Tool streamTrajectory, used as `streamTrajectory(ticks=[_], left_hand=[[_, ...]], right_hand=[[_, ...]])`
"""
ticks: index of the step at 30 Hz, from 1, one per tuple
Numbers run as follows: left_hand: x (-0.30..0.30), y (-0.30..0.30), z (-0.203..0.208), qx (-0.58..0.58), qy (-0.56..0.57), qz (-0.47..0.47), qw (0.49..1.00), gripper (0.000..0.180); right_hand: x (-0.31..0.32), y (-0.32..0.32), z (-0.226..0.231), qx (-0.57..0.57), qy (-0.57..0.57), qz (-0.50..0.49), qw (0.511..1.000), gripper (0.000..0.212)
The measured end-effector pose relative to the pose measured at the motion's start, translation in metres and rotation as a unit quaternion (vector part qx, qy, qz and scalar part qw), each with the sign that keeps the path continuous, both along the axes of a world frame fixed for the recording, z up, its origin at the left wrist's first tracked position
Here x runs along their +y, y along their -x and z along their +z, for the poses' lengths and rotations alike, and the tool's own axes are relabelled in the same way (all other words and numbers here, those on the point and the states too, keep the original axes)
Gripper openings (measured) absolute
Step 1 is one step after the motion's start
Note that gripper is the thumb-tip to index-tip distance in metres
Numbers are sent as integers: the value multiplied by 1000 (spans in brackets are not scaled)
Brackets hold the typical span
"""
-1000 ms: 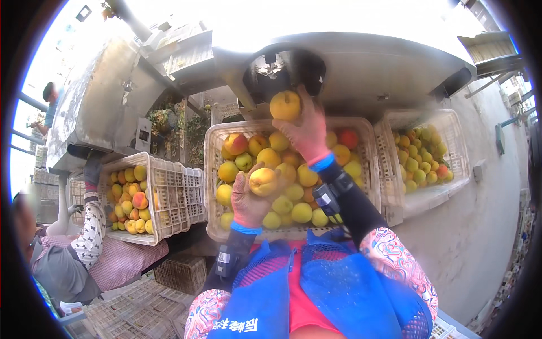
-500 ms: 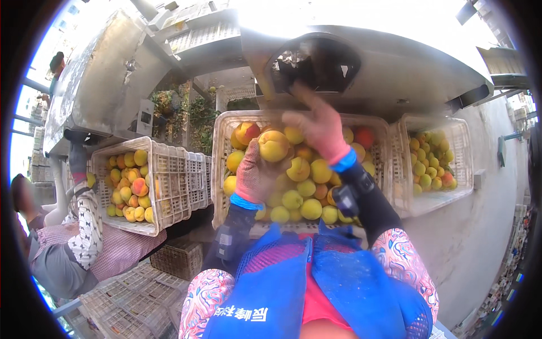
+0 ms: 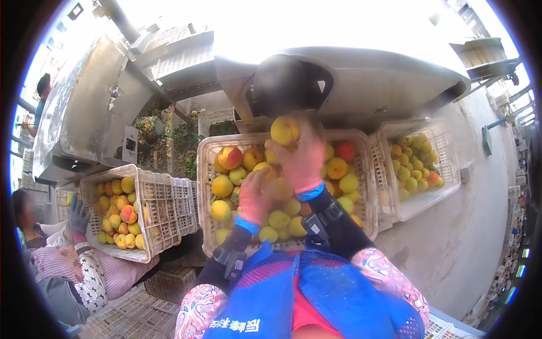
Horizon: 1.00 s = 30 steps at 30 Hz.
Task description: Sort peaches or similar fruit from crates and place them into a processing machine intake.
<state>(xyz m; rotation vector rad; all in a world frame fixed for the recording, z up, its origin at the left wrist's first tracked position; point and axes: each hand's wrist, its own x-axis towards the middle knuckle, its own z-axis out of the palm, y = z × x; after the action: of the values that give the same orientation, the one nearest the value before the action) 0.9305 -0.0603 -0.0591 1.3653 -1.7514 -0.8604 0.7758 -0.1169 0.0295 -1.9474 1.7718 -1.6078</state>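
Middle crate (image 3: 206, 186) packed with peaches (image 3: 222, 186) up to the rim; no bare floor inside, only small gaps between fruit. Above its far edge, a dark chute mouth (image 3: 285, 87) under a grey metal hood (image 3: 395, 79), overhanging and closing off the top there. Right hand (image 3: 302, 161) with a peach (image 3: 284, 130) just below that mouth; left hand (image 3: 257, 195) low over the fruit, both filling the crate's centre. Right crate (image 3: 418, 203) touching the middle one, no gap between. Left crate (image 3: 164, 226) close by, another person's gloved hand (image 3: 78, 217) at its near side. Open concrete (image 3: 468, 237) to the right, free.
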Motion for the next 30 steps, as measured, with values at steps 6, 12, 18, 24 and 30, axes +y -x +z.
streamTrajectory(ticks=[6, 12, 18, 24, 30], left_hand=[[18, 36, -3, -365, 107, -126, 916, 49], [-13, 3, -47, -457, 204, -249, 829, 57], [8, 6, 9, -437, 94, -207, 870, 67], [33, -36, 8, 181, -107, -19, 977, 66], [11, -40, -19, 631, -225, -20, 742, 65]], right_hand=[[-121, 10, -30, 169, -90, -83, 978, 64], [-61, 11, -30, 37, 42, 27, 998, 57], [0, 0, -113, 52, -323, -8, 945, 55], [-21, -21, -117, 183, -399, 3, 899, 45], [36, -8, -76, -417, -365, 157, 817, 61]])
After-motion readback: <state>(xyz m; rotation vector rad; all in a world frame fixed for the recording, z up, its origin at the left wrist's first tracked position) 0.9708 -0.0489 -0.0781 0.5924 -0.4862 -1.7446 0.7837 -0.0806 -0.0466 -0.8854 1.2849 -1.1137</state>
